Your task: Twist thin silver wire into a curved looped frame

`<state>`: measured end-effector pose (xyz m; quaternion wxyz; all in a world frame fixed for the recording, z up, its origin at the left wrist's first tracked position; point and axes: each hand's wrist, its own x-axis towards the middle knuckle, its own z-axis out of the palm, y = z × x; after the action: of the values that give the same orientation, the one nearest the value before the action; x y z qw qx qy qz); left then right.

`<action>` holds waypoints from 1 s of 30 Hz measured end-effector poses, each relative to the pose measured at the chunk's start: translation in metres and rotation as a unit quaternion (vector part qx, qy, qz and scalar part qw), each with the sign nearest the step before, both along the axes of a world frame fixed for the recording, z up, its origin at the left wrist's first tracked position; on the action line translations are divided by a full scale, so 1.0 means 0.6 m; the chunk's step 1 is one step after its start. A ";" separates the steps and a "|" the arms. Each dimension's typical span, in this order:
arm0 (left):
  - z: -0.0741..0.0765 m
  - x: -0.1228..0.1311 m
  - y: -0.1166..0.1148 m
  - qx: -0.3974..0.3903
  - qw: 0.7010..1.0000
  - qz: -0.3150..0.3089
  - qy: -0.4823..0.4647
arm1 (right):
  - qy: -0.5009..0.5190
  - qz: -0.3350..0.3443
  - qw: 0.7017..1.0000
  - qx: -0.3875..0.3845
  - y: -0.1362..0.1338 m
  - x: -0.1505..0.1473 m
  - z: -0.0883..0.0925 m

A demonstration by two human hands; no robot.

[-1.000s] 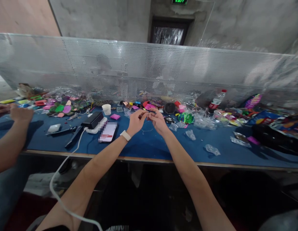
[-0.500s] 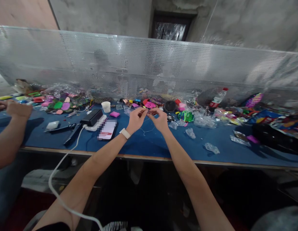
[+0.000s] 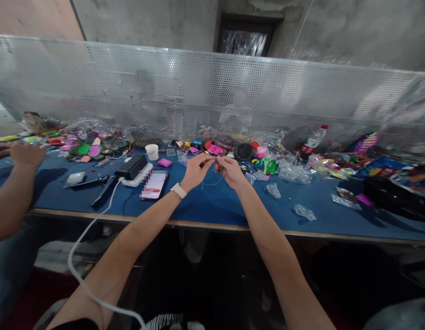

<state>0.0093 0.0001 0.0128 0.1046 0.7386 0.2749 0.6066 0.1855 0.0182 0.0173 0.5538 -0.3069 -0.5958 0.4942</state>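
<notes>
My left hand (image 3: 196, 170) and my right hand (image 3: 230, 171) meet above the blue tabletop, fingertips pinched close together. Below them a thin pale thread (image 3: 211, 184) loops down toward the table, and its upper part runs up into the fingers. Whatever else sits between the fingertips is too small to make out. A light band circles my left wrist. To the left of that wrist lies a phone (image 3: 153, 184) with a lit screen, and behind it a small pink packet (image 3: 164, 162).
A black box (image 3: 133, 167) rests on a white power strip with a white cable. Behind are a white cup (image 3: 152, 151), colourful pieces and a bottle (image 3: 314, 140) before a perforated metal screen (image 3: 198, 73). Plastic scraps (image 3: 305, 212) lie right. Another person's hand (image 3: 27, 153) works at left.
My right hand has turned slightly, its fingers now more curled. My left fingers have straightened and reach a little further right. The thread hangs in a different curve.
</notes>
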 end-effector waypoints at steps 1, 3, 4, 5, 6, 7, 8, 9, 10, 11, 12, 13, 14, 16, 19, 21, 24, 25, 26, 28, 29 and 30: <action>0.001 0.000 -0.002 -0.001 1.000 -0.004 0.006 | 0.007 0.011 1.000 -0.020 0.001 0.003 0.000; 0.001 0.002 -0.005 -0.001 1.000 -0.007 0.009 | 0.018 0.023 0.998 -0.048 0.002 0.006 -0.001; 0.001 0.004 -0.006 0.003 1.000 -0.008 0.011 | 0.024 0.027 0.998 -0.058 0.002 0.006 -0.002; 0.001 0.006 -0.007 0.006 1.000 -0.009 0.013 | 0.027 0.029 0.997 -0.065 0.003 0.006 -0.002; 0.001 0.007 -0.007 0.010 1.000 -0.008 0.016 | 0.028 0.028 0.997 -0.066 0.004 0.004 -0.003; 0.000 0.009 -0.008 0.012 1.000 -0.006 0.018 | 0.028 0.020 0.997 -0.063 0.004 0.002 -0.004; -0.001 0.011 -0.008 0.012 1.000 -0.002 0.017 | 0.028 0.006 0.998 -0.052 0.004 -0.001 -0.004; -0.002 0.012 -0.007 0.009 1.000 0.005 0.014 | 0.028 -0.016 0.999 -0.034 0.003 -0.003 -0.004; -0.003 0.013 -0.006 0.004 1.000 0.012 0.007 | 0.029 -0.043 0.999 -0.011 0.001 -0.005 -0.004; -0.003 0.013 -0.005 -0.001 1.000 0.020 -0.002 | 0.026 -0.070 0.997 0.018 -0.001 -0.006 -0.003; -0.004 0.013 -0.004 -0.004 1.000 0.026 -0.009 | 0.017 -0.095 0.994 0.053 -0.005 -0.007 -0.002; -0.005 0.012 -0.003 -0.005 0.999 0.030 -0.015 | -0.001 -0.116 0.989 0.090 -0.009 -0.006 -0.001; -0.005 0.011 -0.002 -0.003 0.999 0.033 -0.019 | -0.026 -0.131 0.983 0.129 -0.014 -0.006 0.000; -0.006 0.008 0.001 0.001 0.999 0.039 -0.022 | -0.083 -0.148 0.966 0.195 -0.022 -0.004 0.001; -0.008 0.004 0.005 -0.004 0.999 0.044 -0.024 | -0.125 -0.163 0.949 0.241 -0.028 -0.003 0.002; -0.008 0.003 0.008 -0.009 0.999 0.040 -0.026 | -0.125 -0.170 0.945 0.250 -0.027 -0.002 0.002; -0.008 0.002 0.009 -0.009 0.999 0.029 -0.027 | -0.119 -0.160 0.948 0.248 -0.018 -0.003 -0.001; -0.008 0.002 0.009 -0.008 0.999 0.028 -0.027 | -0.115 -0.149 0.953 0.238 -0.014 -0.003 -0.002; -0.007 0.002 0.008 -0.008 0.999 0.028 -0.024 | -0.109 -0.134 0.960 0.219 -0.010 -0.004 -0.004; -0.005 0.003 0.007 -0.008 0.999 0.028 -0.019 | -0.079 -0.095 0.979 0.162 -0.003 -0.005 -0.006; -0.004 0.003 0.006 -0.007 0.999 0.026 -0.017 | -0.054 -0.074 0.987 0.130 0.000 -0.006 -0.007; -0.004 0.003 0.005 -0.006 1.000 0.025 -0.015 | -0.025 -0.054 0.993 0.098 0.002 -0.006 -0.008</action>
<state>0.0113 0.0034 0.0105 0.0985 0.7215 0.2951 0.6186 0.1818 0.0196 0.0125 0.5920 -0.2949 -0.6378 0.3947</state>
